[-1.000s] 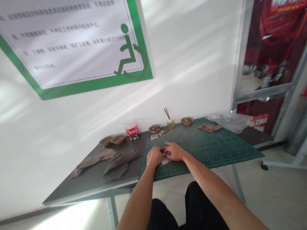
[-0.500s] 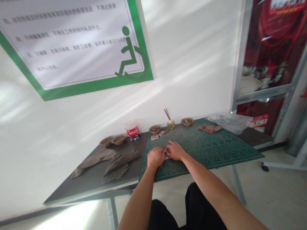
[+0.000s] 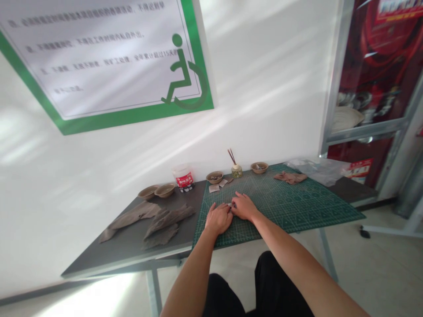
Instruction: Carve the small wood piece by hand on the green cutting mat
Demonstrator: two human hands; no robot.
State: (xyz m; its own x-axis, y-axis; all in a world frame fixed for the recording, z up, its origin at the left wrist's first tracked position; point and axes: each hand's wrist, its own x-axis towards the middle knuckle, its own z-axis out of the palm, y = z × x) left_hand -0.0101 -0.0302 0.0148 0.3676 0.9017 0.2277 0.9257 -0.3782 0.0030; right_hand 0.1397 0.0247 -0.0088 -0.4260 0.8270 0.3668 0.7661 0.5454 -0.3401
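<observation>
Left end of table: grey-brown cloths, two shallow bowls, red-labelled jar. On the green cutting mat, left hand and right hand meet over a small pale piece, mostly hidden; fingers bent close, cannot tell whether either grip holds it. Farther right, crumpled brownish cloth on the mat, clear plastic sheeting near it.
</observation>
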